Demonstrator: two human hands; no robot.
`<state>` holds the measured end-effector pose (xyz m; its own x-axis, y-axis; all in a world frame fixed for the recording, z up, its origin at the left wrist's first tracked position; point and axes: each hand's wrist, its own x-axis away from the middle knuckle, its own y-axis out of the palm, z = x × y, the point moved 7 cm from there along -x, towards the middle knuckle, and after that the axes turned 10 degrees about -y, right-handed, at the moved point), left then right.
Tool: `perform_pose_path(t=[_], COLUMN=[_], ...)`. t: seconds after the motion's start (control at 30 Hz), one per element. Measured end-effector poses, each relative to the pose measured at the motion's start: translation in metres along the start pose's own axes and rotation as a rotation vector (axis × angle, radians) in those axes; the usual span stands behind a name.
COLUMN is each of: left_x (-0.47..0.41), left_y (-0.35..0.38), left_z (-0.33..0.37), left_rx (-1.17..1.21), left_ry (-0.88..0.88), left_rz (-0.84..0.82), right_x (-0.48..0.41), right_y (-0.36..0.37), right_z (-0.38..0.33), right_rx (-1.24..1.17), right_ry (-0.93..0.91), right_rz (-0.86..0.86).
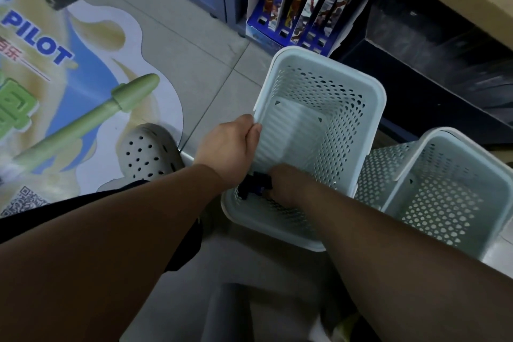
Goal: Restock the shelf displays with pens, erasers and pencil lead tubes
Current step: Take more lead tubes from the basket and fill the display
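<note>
Head view: left hand [230,147] clenches the rim of the bare top basket [319,64]; right hand [287,184] has its fingers round small dark items [255,184] (lead tubes, perhaps) in the lower basket [266,226]. Restocking looks nearly finished.

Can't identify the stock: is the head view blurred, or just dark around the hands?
Head view: dark rather than blurred; the dark item at the right hand is lost in shadow, the left hand on the basket rim reads clearly, only the shelf at upper right is smeared.
</note>
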<state>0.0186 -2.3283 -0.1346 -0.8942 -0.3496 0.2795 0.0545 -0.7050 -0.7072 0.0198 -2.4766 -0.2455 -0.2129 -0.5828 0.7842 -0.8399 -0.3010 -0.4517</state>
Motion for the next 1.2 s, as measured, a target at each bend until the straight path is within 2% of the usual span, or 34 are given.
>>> perform_pose_path(t=[0.47,0.67,0.87,0.97,1.1,1.2], left_x=[0.0,0.0,0.001,0.0,0.001,0.001], left_y=[0.0,0.001,0.0,0.001,0.0,0.002], left_z=[0.0,-0.001,0.0,0.0,0.0,-0.001], left_rx=[-0.012,0.021,0.002,-0.008,-0.004,-0.006], left_ry=[-0.048,-0.017,-0.004,-0.011,-0.009,-0.01], left_rz=[0.003,0.0,-0.013,-0.011,-0.005,-0.007], right_x=[0.001,-0.001,0.003,0.005,0.007,0.006], right_y=[0.001,-0.001,0.001,-0.003,-0.001,0.009], right_z=[0.002,0.003,0.01,0.022,0.036,0.036], right_rx=[-0.16,-0.189,-0.292,-0.452,-1.003,-1.183], right_ry=[-0.012,0.016,0.089,0.208,0.409,0.459], right_rz=[-0.164,-0.163,-0.077,0.018,0.217,0.292])
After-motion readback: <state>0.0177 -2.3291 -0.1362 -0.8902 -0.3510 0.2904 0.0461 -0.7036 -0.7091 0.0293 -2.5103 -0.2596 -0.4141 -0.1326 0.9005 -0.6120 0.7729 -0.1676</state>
